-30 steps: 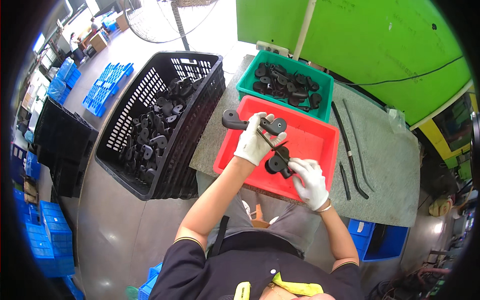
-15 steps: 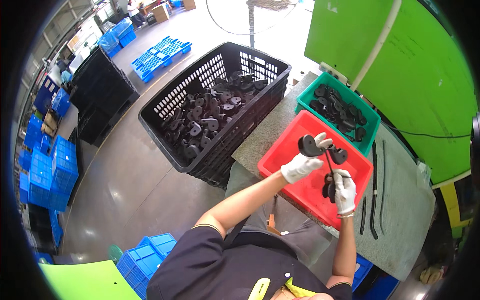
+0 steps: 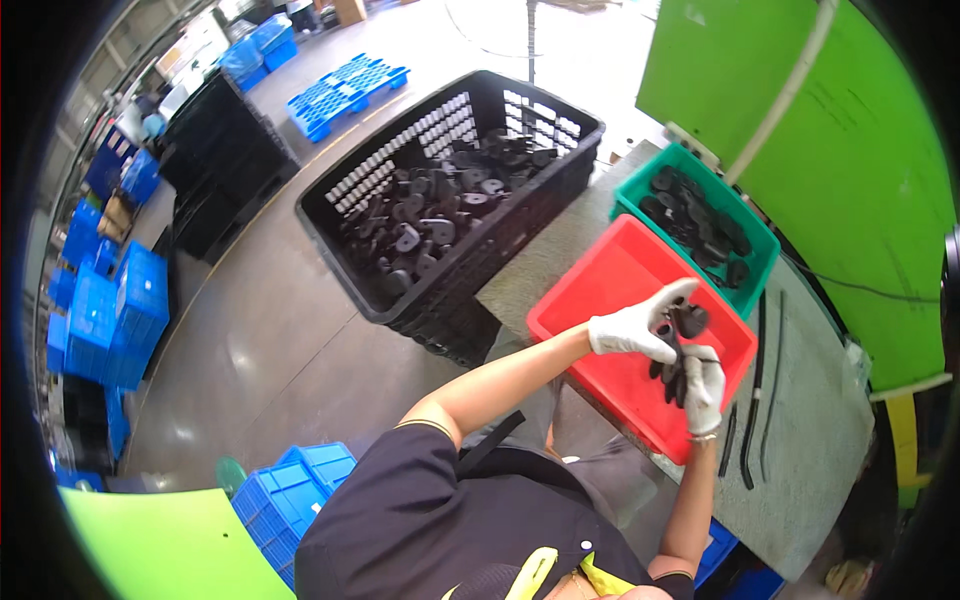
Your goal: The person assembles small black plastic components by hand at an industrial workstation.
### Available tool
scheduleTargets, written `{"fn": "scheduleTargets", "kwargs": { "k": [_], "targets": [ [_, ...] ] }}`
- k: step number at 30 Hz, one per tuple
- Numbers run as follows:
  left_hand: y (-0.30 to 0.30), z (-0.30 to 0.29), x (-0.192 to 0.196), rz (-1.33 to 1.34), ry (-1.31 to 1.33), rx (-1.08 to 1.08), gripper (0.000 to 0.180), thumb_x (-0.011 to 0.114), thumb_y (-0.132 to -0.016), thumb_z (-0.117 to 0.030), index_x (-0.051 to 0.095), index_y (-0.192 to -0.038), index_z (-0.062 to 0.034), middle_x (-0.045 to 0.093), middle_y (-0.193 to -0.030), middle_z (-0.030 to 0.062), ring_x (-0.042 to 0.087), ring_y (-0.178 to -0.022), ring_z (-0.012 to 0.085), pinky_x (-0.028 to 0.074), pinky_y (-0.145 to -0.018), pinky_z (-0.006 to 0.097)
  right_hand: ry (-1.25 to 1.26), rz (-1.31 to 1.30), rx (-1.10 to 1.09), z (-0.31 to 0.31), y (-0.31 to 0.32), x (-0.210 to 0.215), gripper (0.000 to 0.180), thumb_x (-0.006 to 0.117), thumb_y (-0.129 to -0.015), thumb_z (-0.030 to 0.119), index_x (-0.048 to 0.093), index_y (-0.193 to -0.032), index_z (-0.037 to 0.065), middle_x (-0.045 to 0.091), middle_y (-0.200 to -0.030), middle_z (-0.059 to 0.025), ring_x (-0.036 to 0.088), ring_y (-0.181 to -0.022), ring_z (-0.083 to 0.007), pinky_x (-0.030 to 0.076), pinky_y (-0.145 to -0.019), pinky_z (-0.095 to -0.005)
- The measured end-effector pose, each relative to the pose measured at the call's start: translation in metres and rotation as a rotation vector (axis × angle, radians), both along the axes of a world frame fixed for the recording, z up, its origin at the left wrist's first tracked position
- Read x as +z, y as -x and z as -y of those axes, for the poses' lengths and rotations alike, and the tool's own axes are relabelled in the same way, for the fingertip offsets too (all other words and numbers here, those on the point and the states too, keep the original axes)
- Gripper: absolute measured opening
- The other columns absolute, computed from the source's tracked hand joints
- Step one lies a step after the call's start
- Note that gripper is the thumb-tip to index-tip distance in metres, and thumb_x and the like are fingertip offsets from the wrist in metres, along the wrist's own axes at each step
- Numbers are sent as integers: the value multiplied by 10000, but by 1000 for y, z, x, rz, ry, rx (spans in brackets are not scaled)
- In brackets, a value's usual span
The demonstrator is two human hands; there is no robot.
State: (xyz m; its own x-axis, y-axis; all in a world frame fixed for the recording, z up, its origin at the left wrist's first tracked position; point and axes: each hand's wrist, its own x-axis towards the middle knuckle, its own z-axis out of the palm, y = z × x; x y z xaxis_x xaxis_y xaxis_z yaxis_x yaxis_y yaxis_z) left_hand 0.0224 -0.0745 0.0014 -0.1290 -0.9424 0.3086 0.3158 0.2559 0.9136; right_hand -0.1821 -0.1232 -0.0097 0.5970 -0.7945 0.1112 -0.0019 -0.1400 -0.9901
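Note:
My right hand (image 3: 703, 390), in a white glove, is closed on a bunch of black plastic parts (image 3: 671, 372) above the red bin. A thin dark rod or cord crosses its fingers; most of it is hidden. My left hand (image 3: 635, 328), also gloved, is open, thumb and fingers spread around the upper end of the bunch. A rounded black part (image 3: 690, 320) shows just beyond its fingers. Beneath both hands lies the red bin (image 3: 610, 270), on the table. Touching its far right side is a green bin (image 3: 768, 262) holding several similar black parts.
A large black crate (image 3: 450, 270) of black rounded parts stands left of the table (image 3: 800, 430). Dark strips (image 3: 756, 400) lie right of the red bin. Behind rises a green panel (image 3: 850, 170). Blue crates (image 3: 290, 510) stand at lower left; a blue pallet (image 3: 345, 92) lies farther off.
The rounded part raised in my left hand has come down to the bunch in my right, and my left fingers have spread. The view has shifted slightly.

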Motion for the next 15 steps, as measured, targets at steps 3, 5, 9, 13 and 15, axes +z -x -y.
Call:
{"fn": "scheduleTargets", "kwargs": {
  "k": [3, 5, 9, 13, 15],
  "targets": [
    [4, 2, 3, -83, -23, 99, 669, 814, -694, -199, 464, -1249, -68, 339, -1467, 154, 389, -1322, 252, 301, -1105, 403, -97, 3, -2, -11, -13, 2, 129, 487, -987, 107, 582, -978, 21, 614, -830, -53, 566, -723, -100, 458, -649, -233],
    [0, 2, -9, -138, -17, 108, 529, 804, -718, -190, 499, -1137, -87, 534, -1269, 121, 468, -1230, 240, 345, -1064, 397, -178, 14, -23, -18, -26, 9, 111, 499, -979, 96, 581, -976, 21, 611, -828, -50, 564, -705, -100, 457, -635, -230],
    [-1, -1, -4, 130, -233, 131, 469, 748, -729, -65, 485, -1117, -98, 581, -1023, 64, 567, -982, 186, 485, -860, 354, -242, 9, -119, -16, -20, -10, 105, 492, -957, 23, 594, -980, 19, 610, -800, -33, 563, -708, -84, 457, -634, -226],
    [-9, -3, -1, 1144, -139, 463, 355, 624, -759, -29, 511, -1086, -111, 588, -922, 176, 571, -886, 348, 497, -768, 432, 127, -294, -179, -10, -7, -15, 70, 573, -887, 68, 640, -906, 71, 640, -753, -66, 621, -697, -175, 476, -648, -284],
    [-19, -3, -4, 1317, -223, 567, 279, 658, -759, -92, 548, -1015, -108, 596, -923, 147, 560, -940, 334, 495, -754, 430, 578, -487, -313, -11, -8, -5, 55, 601, -854, 113, 649, -867, 91, 637, -739, -90, 634, -691, -229, 484, -639, -317]
  ]
}}
